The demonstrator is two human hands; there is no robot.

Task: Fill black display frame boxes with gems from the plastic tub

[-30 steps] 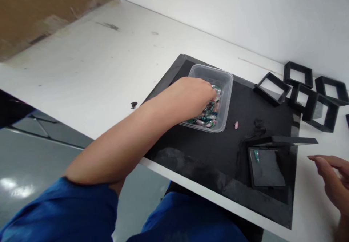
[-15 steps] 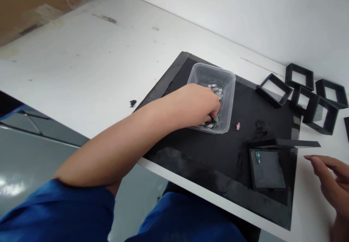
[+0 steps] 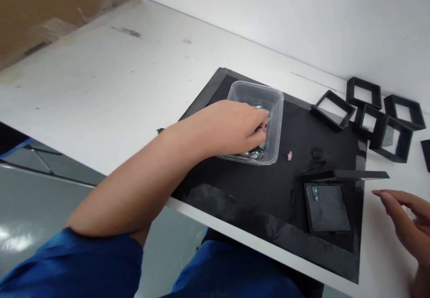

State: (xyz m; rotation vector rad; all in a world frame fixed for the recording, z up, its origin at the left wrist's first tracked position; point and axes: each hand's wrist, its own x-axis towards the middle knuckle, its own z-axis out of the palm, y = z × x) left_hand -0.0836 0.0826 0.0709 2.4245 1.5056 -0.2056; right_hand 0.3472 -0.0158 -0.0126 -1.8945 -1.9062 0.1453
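Observation:
My left hand (image 3: pixel 243 125) reaches into a clear plastic tub (image 3: pixel 280 114), its fingers bent down and closed among small shiny green, pink and silver pieces (image 3: pixel 255 154). What lies between those fingertips is hidden. My right hand (image 3: pixel 408 219) rests at the right edge of view, beside a black case with its lid raised. Its thumb and forefinger are stretched out, and nothing shows in it. Inside the case (image 3: pixel 329 213) one small green shiny piece (image 3: pixel 315 193) lies at the upper left. A little pink piece (image 3: pixel 289 155) sits on the black mat between tub and case.
Several black rectangular frames (image 3: pixel 364 93) stand at the back right, some touching. The black mat (image 3: pixel 231 204) covers part of the white table (image 3: pixel 101 87). A black scrap (image 3: pixel 160 130) lies left of the mat. A white wall rises behind the table.
My left hand has shifted slightly within the tub, its thumb and fingers showing in a changed pose. The view has moved a little. My right hand stays beside the case.

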